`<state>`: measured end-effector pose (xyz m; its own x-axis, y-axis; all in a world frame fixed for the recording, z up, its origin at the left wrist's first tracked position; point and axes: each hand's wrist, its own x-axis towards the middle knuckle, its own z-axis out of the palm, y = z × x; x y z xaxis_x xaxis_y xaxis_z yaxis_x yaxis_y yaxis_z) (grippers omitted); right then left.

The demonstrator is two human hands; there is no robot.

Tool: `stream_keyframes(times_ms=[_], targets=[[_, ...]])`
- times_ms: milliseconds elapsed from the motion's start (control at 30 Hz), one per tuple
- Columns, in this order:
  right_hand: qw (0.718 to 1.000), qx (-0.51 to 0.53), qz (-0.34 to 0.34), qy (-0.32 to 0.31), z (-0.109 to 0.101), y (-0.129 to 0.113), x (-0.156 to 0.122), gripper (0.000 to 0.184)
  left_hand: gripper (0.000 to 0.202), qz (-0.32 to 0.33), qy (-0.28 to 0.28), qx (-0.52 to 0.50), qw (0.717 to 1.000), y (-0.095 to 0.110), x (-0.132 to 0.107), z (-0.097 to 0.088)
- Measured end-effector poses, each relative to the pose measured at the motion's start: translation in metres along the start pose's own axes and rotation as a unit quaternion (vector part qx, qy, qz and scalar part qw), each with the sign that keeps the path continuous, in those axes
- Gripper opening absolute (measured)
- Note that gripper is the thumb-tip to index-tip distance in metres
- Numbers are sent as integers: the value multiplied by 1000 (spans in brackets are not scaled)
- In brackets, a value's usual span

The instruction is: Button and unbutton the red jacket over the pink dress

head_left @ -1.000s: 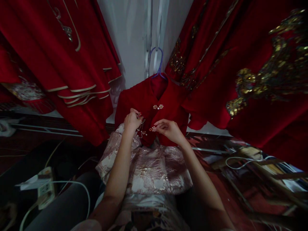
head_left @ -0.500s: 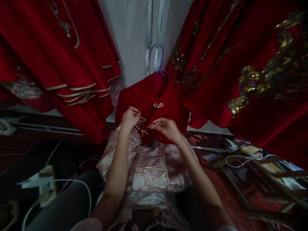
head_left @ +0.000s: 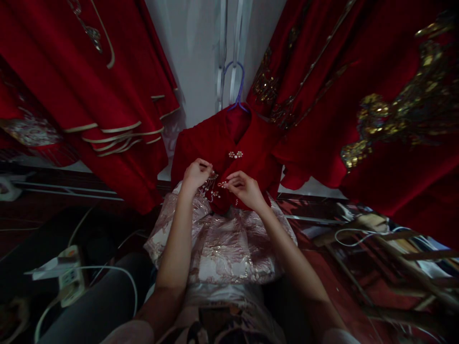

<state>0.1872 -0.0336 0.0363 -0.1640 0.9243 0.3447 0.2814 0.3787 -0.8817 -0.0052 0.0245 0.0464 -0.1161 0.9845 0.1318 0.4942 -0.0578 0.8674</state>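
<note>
A red jacket (head_left: 258,143) hangs before me on a purple hanger (head_left: 241,88), its lower part lying over shiny pink brocade cloth (head_left: 225,243) on my lap. My left hand (head_left: 196,176) is closed in a pinch at a beaded tassel ornament (head_left: 212,184), whose bead strings dangle on the jacket's left front. Just to the right, my right hand (head_left: 245,190) pinches a small beaded fastener (head_left: 223,185); its loop end points at the ornament, with a small gap between them. Higher on the front sits a pearl flower clasp (head_left: 235,155).
Red garments with pale piping (head_left: 118,86) hang at left, others with gold sequins (head_left: 373,114) at right. A power strip (head_left: 71,277) with white cables lies low at left. Wooden bars (head_left: 405,258) stand at right. Metal rails (head_left: 225,48) run up the pale wall.
My right hand has shifted slightly left with the beaded fastener, bringing its loop nearer the tassel ornament. My left fingertips have moved a little right. The view has tilted very slightly.
</note>
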Motion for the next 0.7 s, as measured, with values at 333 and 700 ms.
stream_keyframes(times_ms=[333,700], targets=[[997,3,-12,75,22,11,27,19,18,0,-45,-69,997,2,-2,1],[991,-55,-19,122,42,8,43,18,25,43,-46,-59,996,3,-2,-2]])
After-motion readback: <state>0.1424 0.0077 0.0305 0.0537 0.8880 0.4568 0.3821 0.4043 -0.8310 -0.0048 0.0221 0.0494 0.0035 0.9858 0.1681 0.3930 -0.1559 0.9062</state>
